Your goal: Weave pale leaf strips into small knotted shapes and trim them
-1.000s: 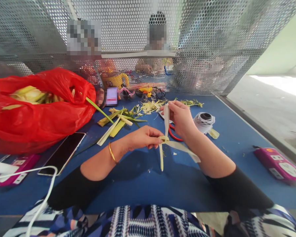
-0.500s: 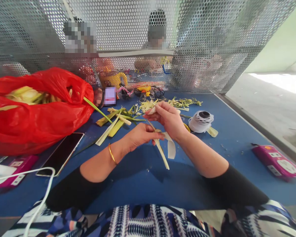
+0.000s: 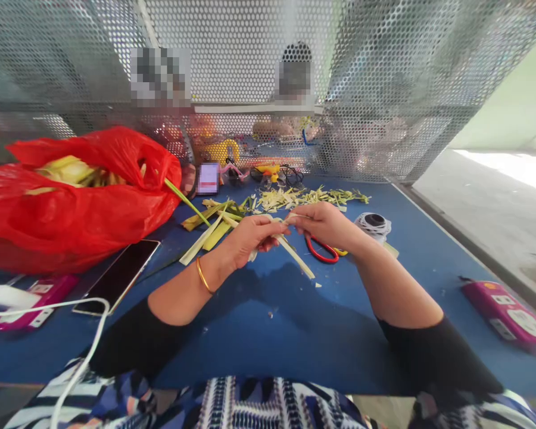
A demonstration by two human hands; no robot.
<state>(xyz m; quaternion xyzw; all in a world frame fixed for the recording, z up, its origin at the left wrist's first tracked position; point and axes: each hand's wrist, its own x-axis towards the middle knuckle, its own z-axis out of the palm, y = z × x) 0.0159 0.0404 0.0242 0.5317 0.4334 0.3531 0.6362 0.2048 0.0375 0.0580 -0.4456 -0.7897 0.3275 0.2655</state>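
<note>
Pinched between the fingers of my left hand (image 3: 253, 238) is a pale plant strip (image 3: 298, 260), whose end slants down to the right over the blue table. My right hand (image 3: 324, 223) has its fingertips closed on the strip's upper part, close beside my left fingertips. Red-handled scissors (image 3: 322, 250) lie under and beside my right hand, their blades hidden. Behind my hands are a heap of pale shreds (image 3: 279, 199) and longer green leaf strips (image 3: 217, 233). A spool of white thread (image 3: 373, 225) stands just beyond my right wrist.
A red plastic bag (image 3: 93, 220) of leaves fills the left side. A phone (image 3: 122, 275), a white cable (image 3: 99, 333) and a magenta power strip (image 3: 40, 304) lie nearer. Another magenta power strip (image 3: 509, 313) sits right. Behind a perforated screen (image 3: 250, 59) are people.
My right hand has come down and right, meeting the strip beside my left hand. The wide white piece that hung between my hands has swung left, and the red scissor handle now shows.
</note>
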